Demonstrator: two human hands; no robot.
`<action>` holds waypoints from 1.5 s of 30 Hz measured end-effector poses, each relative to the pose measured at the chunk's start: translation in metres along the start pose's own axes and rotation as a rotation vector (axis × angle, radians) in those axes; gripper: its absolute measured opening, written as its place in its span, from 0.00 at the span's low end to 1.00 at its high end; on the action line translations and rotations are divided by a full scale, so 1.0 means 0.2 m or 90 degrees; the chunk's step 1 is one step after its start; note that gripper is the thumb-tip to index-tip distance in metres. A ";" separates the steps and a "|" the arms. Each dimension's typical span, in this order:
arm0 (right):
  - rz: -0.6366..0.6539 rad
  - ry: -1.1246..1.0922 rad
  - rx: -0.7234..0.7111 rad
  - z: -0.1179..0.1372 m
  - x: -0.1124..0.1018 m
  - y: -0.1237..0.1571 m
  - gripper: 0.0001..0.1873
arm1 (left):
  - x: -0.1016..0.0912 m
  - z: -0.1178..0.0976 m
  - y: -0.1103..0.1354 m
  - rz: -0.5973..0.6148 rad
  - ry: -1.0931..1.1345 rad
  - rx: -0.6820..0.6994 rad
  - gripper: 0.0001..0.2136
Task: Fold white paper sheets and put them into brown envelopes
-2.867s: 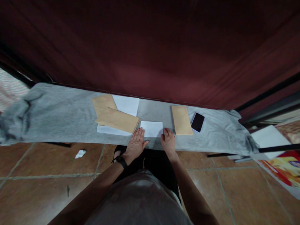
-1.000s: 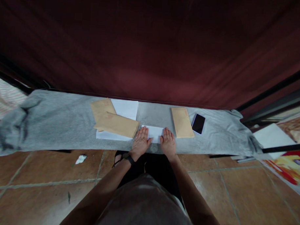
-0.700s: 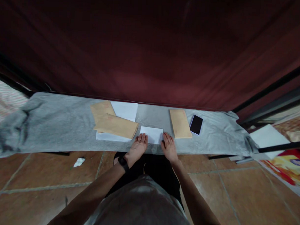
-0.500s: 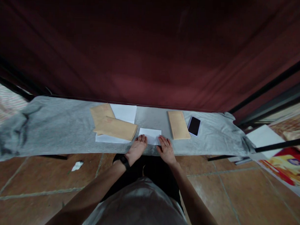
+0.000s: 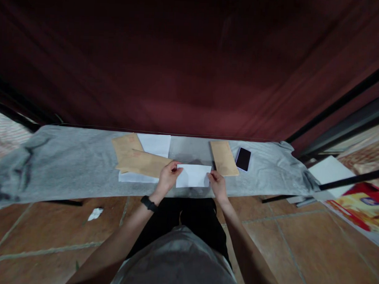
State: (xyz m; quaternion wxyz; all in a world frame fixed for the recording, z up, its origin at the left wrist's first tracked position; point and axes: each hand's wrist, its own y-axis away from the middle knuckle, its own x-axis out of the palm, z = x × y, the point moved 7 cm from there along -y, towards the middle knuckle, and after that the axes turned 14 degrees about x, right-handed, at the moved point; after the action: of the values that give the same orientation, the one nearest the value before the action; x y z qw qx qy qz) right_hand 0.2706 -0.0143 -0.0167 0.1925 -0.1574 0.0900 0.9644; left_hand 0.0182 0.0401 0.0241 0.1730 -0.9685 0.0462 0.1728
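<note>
A folded sheet of white paper is held up a little above the cloth-covered table, stretched between both hands. My left hand pinches its left edge near the top corner, and my right hand pinches the right edge. Just left of my left hand lie brown envelopes, overlapping one another on top of white paper sheets. To the right, beyond my right hand, more brown envelopes or a single one lie flat; I cannot tell how many.
A phone with a dark screen rests right of the right-hand envelope. Grey cloth covers the narrow table, backed by a dark red curtain. A red and yellow box stands at the right. White crumpled tissue lies on the tiled floor.
Both hands were lying flat on the folded paper on the table. Now they grip its two side edges, and the paper is lifted toward me.
</note>
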 end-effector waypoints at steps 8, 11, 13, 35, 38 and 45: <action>-0.058 0.084 0.077 -0.03 0.04 -0.07 0.14 | 0.13 0.18 0.09 0.007 0.010 -0.111 0.21; -0.067 0.141 0.089 -0.04 0.07 -0.08 0.11 | 0.14 0.15 0.12 0.070 -0.183 -0.093 0.24; -0.068 0.236 0.087 -0.03 0.09 -0.08 0.11 | 0.14 0.13 0.14 0.124 -0.313 -0.099 0.25; -0.052 0.629 0.130 0.00 0.16 -0.03 0.18 | 0.42 0.05 0.22 0.270 -0.550 0.190 0.24; -0.090 0.615 0.081 0.02 0.15 -0.03 0.19 | 0.43 0.08 0.22 0.283 -0.549 0.173 0.25; -0.029 0.442 -0.198 0.11 0.36 0.05 0.24 | 0.46 0.12 0.21 0.302 -0.532 0.202 0.28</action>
State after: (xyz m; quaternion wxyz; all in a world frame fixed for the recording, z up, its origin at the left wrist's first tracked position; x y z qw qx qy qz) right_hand 0.1971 0.0060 -0.0189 0.1456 -0.5039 -0.0014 0.8514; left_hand 0.0913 0.0067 -0.0423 0.2774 -0.7413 0.2172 0.5713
